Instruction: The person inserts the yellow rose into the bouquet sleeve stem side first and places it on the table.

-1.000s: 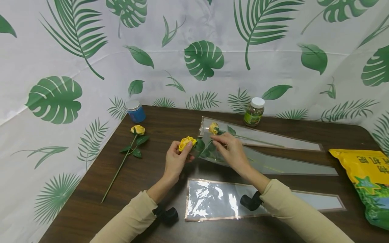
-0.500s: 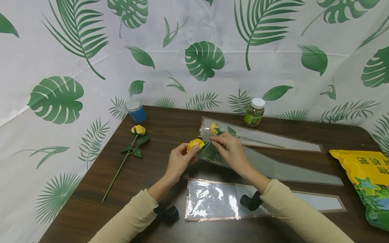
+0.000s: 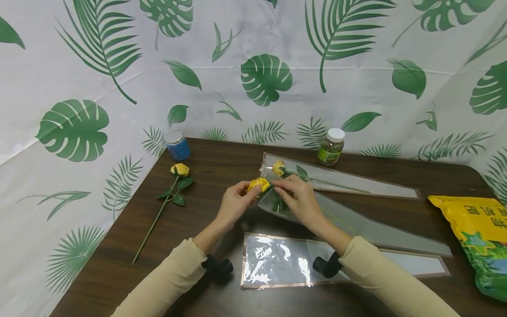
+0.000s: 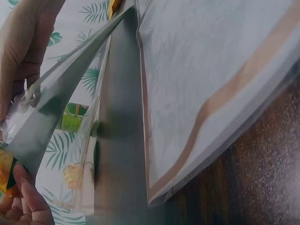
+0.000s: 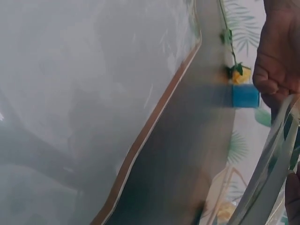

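My left hand (image 3: 233,203) holds a yellow rose (image 3: 258,183) just below its bloom, thumb on the near side. The rose's leaves and stem lie inside a clear tapered flower sleeve (image 3: 380,231), with the bloom at its wide mouth. My right hand (image 3: 303,199) pinches the upper edge of that mouth between thumb and fingers. In the left wrist view, the bloom (image 4: 6,172) shows beside the left fingertips, and the sleeve (image 4: 77,79) hangs tilted between the hands. The right wrist view catches the sleeve's edge (image 5: 267,180) near both hands.
Behind lies another sleeve (image 3: 396,190) with a yellow rose (image 3: 278,167). A flat sleeve (image 3: 277,259) lies in front. At left is a loose rose (image 3: 180,169). A blue jar (image 3: 179,149), a white-lidded jar (image 3: 331,147) and a yellow bag (image 3: 471,233) stand around.
My left hand has moved right with the rose, and its leaves have slid into the sleeve. The sleeve's narrow end has swung toward the front. My right hand has hardly moved.
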### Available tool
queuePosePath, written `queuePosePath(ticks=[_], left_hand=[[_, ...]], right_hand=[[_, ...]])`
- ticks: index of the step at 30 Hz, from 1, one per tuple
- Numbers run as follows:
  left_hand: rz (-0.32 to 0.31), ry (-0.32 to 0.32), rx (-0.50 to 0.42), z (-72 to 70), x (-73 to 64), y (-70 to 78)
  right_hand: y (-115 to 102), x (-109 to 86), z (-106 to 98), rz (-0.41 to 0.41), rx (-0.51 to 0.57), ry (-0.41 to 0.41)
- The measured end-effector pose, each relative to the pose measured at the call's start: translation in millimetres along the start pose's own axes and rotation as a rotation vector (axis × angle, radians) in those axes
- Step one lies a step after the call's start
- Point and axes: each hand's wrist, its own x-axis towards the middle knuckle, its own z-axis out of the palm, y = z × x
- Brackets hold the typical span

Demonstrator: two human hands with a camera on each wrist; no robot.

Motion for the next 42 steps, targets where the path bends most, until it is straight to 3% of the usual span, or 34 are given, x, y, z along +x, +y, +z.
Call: queuePosePath(ticks=[7, 15, 21, 33, 42], left_hand=[[0.055, -0.029, 0.115, 1.0, 0.9, -0.5], [0.163, -0.074, 0.288, -0.3, -1.7, -1.5], [0.202, -0.082, 0.307, 0.1, -7.8, -3.6], [0.386, -0.050, 0.432, 6.5, -13.1, -13.7], [0.304, -0.095, 0.421, 8.6, -13.0, -10.5]], right_hand=[[0.5, -1.2, 1.3, -0.009, 0.005, 0.019], [2.8, -1.3, 1.3, -0.014, 0.016, 0.033], [2.0, -1.6, -0.4, 0.025, 0.012, 0.002], [0.9, -1.0, 7.0, 0.045, 0.007, -0.043], [-1.6, 2.6, 14.3, 0.031, -0.050, -0.091]])
